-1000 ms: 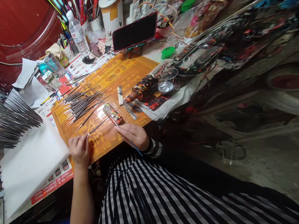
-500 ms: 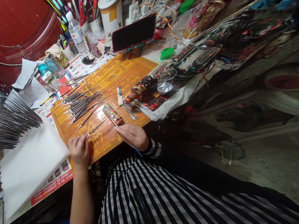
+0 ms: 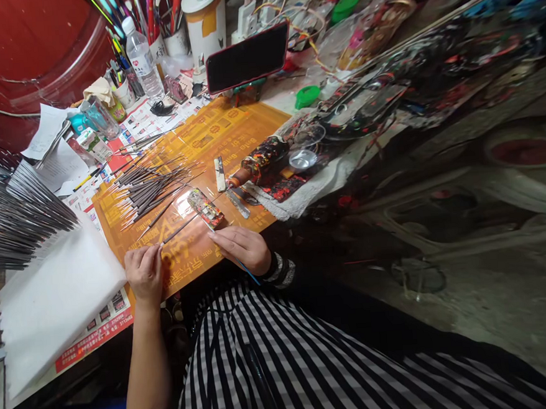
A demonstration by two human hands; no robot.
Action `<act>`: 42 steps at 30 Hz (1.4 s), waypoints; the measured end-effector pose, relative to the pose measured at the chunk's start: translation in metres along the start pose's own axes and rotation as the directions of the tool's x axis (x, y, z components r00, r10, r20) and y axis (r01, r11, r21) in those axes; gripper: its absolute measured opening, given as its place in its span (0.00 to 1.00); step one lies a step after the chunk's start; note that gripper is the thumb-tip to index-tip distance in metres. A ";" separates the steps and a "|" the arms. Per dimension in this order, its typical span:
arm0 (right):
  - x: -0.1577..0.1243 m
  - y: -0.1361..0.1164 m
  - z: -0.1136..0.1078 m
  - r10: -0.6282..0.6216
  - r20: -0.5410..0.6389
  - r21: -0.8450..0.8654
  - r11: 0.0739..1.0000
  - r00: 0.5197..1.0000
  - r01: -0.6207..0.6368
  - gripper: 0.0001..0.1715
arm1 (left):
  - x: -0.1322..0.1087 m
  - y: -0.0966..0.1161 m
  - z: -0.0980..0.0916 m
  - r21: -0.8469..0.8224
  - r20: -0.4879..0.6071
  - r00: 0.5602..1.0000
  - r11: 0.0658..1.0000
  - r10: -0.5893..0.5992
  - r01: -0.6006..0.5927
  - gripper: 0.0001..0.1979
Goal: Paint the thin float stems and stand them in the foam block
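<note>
At the edge of the orange sheet [image 3: 230,132], the left hand [image 3: 144,274] pinches a thin dark brush [image 3: 181,229] and the right hand [image 3: 243,250] grips a blue-handled brush [image 3: 247,272]. Both stay as they were, near a loose pile of brushes [image 3: 150,191].

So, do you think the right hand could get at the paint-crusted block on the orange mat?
Probably yes: the right hand lies right beside the paint-crusted block, nothing in the way, though it holds a thin blue-handled brush.
</note>
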State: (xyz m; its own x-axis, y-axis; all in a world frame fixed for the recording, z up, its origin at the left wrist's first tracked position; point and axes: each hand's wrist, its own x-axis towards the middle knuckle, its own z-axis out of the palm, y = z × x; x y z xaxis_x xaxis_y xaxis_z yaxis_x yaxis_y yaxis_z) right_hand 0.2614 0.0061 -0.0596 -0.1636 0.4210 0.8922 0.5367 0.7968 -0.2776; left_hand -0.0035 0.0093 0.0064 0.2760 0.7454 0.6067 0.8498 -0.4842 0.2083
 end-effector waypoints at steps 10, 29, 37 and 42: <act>-0.004 0.001 0.001 0.006 0.017 -0.023 1.000 1.000 -0.006 0.28 | -0.001 -0.001 0.000 -0.004 -0.010 1.000 1.000 0.029 -0.029 0.07; 0.005 -0.031 0.010 -0.011 0.060 0.141 0.990 0.998 0.002 0.33 | -0.003 0.000 0.001 0.007 -0.002 1.000 1.000 0.027 -0.027 0.07; -0.003 -0.052 0.038 -0.065 0.116 0.241 0.970 0.991 0.036 0.30 | -0.007 0.006 0.002 0.020 0.027 0.999 1.000 -0.018 0.017 0.09; -0.009 -0.051 0.040 -0.077 0.148 0.181 0.982 0.986 0.050 0.30 | -0.008 0.009 0.001 0.030 0.041 0.998 0.999 -0.039 0.038 0.10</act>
State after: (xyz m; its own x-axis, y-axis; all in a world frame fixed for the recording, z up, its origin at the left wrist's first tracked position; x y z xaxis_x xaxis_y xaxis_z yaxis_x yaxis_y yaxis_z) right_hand 0.2028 -0.0212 -0.0678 -0.3250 0.4174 0.8486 0.3691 0.8822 -0.2925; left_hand 0.0024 -0.0003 0.0022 0.2603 0.7820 0.5664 0.8727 -0.4415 0.2086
